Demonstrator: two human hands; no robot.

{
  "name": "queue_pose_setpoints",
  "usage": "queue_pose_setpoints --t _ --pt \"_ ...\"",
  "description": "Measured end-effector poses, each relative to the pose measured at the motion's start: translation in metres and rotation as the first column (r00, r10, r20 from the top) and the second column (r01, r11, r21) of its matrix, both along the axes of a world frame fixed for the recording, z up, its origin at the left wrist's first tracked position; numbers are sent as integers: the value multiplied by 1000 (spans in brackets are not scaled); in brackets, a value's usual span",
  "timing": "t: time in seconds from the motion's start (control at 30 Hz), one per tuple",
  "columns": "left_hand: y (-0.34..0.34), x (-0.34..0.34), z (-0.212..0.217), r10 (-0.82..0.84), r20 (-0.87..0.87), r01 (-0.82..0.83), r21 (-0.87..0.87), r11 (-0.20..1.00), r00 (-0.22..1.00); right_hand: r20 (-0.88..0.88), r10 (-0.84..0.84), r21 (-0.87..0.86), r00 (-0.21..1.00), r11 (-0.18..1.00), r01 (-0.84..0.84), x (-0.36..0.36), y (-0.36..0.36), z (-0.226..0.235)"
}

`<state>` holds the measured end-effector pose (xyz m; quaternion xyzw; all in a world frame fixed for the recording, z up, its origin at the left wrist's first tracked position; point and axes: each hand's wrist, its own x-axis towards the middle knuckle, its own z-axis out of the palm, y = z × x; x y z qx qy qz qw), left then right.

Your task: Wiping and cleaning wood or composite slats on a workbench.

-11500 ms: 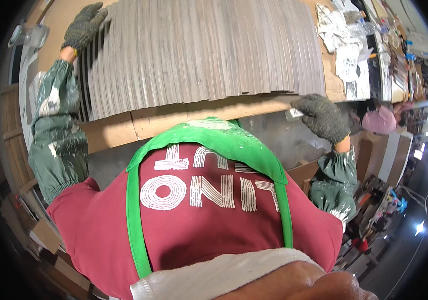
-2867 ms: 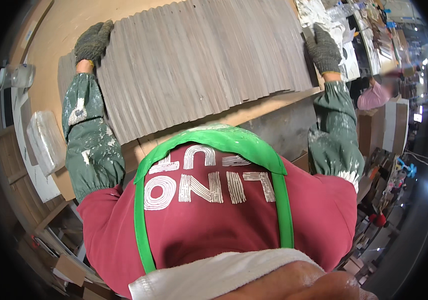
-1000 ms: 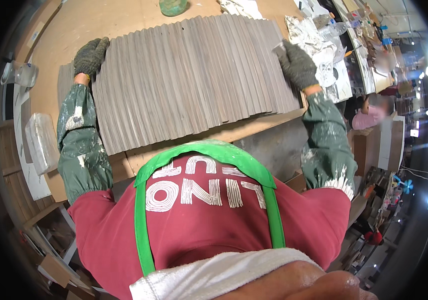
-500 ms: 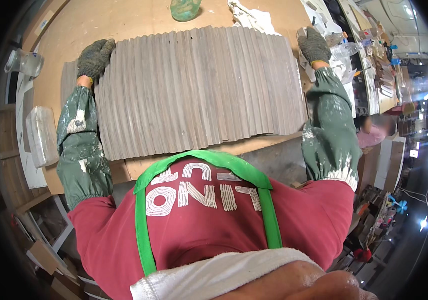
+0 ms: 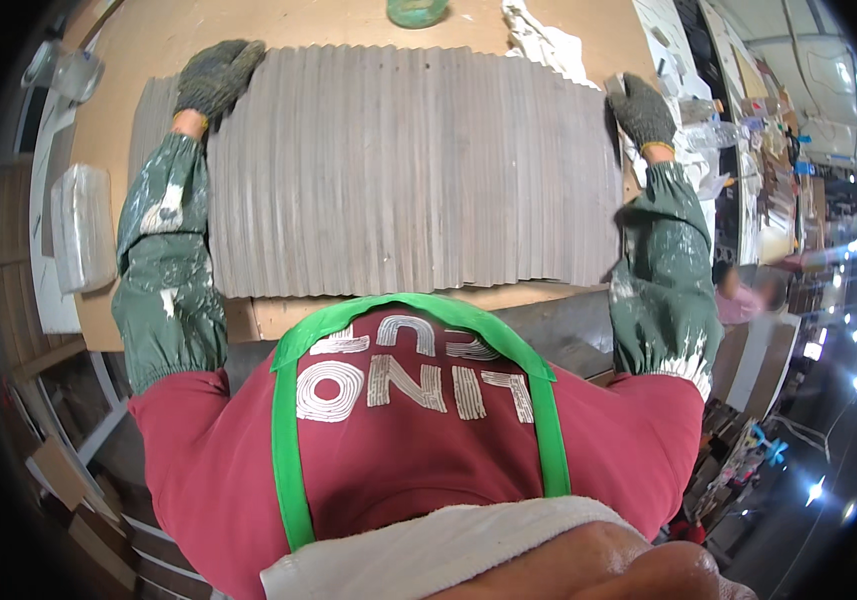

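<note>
A wide row of long, thin grey-brown wooden strips [image 5: 408, 170] lies side by side in front of me, its ends uneven. My left hand [image 5: 216, 78], in a dark knit glove, grips the row near its far left corner, fingers close together. A few strips show to the left of that hand. At the far right corner my right hand [image 5: 641, 110], gloved the same way, is closed against the row's end. What its fingertips touch is partly hidden. Both forearms wear green sleeves with white stains.
The row rests on a tan board [image 5: 348, 22]. Beyond it are a greenish container [image 5: 416, 10] and a crumpled white cloth [image 5: 546, 42]. At the left are a clear plastic-wrapped package [image 5: 83, 228] and a jar [image 5: 78, 75]. Bottles [image 5: 713, 135] clutter the right; a person [image 5: 738, 298] is farther off.
The view has tilted and shifted slightly, so the board and far items sit higher and more to the right. Both hands keep their places at the two ends of the row.
</note>
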<state>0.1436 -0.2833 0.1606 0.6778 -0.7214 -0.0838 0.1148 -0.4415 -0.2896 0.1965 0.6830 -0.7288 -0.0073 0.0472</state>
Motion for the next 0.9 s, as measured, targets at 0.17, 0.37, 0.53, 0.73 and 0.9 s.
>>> queue_pose_setpoints --t 0.17,0.37,0.53,0.73,0.9 --pt "-5 5 -14 12 61 -8 -66 998 998 47 66 -112 997 992 -60 33 -20 17" --pt "-3 0 -4 27 14 -27 19 999 1000 228 595 -130 770 803 -582 166 -18 11" --pt "-27 33 -62 40 -108 -51 -105 993 993 245 632 -71 736 768 -636 189 13 2" --pt "-17 3 -15 8 16 -8 -6 1000 1000 476 665 334 575 468 -818 180 114 45" --pt "-19 -4 -18 -19 12 19 -21 1000 1000 296 559 -20 774 814 -580 206 14 28"
